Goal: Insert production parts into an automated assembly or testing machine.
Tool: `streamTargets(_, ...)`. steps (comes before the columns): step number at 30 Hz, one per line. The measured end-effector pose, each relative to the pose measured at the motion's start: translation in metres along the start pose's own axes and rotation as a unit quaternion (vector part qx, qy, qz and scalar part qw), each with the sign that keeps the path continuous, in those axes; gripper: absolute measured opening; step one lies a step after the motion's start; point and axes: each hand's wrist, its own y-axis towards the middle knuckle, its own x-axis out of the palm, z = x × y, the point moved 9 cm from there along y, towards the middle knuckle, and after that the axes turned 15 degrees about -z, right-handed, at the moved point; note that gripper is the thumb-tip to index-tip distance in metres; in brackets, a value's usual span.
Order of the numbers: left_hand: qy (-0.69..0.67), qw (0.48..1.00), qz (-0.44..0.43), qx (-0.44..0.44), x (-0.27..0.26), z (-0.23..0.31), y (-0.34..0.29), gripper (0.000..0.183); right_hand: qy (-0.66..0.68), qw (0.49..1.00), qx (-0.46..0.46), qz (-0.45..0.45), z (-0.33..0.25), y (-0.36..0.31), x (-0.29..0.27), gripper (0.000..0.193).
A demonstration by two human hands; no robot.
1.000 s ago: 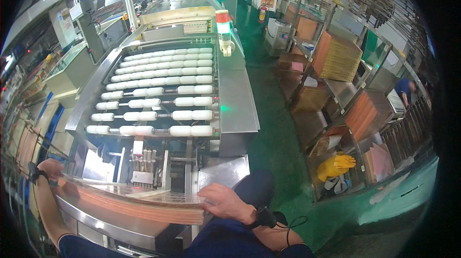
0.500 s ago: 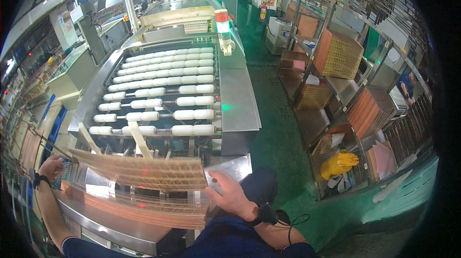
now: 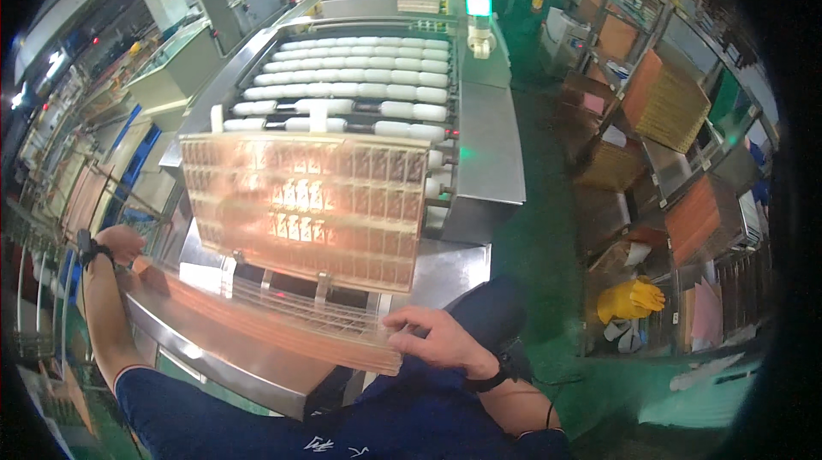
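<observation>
A patterned copper panel [image 3: 304, 212] leans tilted on the machine's pale support arms, out of both hands. Below it lies a stack of thin copper panels [image 3: 257, 323] on a metal ledge. My right hand [image 3: 437, 340] is at the stack's right end, its thumb and fingers closed on the corner of the top panel, which looks slightly raised and blurred. At the stack's left end is my left hand [image 3: 122, 242]. Motion smears its fingers, and whether they touch a panel does not show.
White rollers [image 3: 351, 79] run across the machine beyond the leaning panel. A signal tower [image 3: 478, 14] glows green at its right. Along the right side stands a rack [image 3: 651, 177] holding panels and yellow gloves [image 3: 629, 299]. Green floor [image 3: 535, 229] lies between machine and rack.
The patterned panel has left my hands and now leans on the support arms. My hands have come back to the stack's ends. The whole view has shifted.
</observation>
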Motion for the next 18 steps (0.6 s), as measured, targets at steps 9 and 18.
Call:
streamTargets(9, 0.11, 0.993, 0.036, 0.029, -0.016, 0.038, -0.001, 0.047, -0.037, 0.999, -0.015, 0.005, -0.027, 0.0, -0.005, 0.038)
streamTargets(18, 0.064, 0.996, 0.01, -0.054, -0.004, 0.058, -0.011, 0.02, -0.012, 0.991, 0.003, 0.135, -0.018, -0.006, -0.034, 0.024)
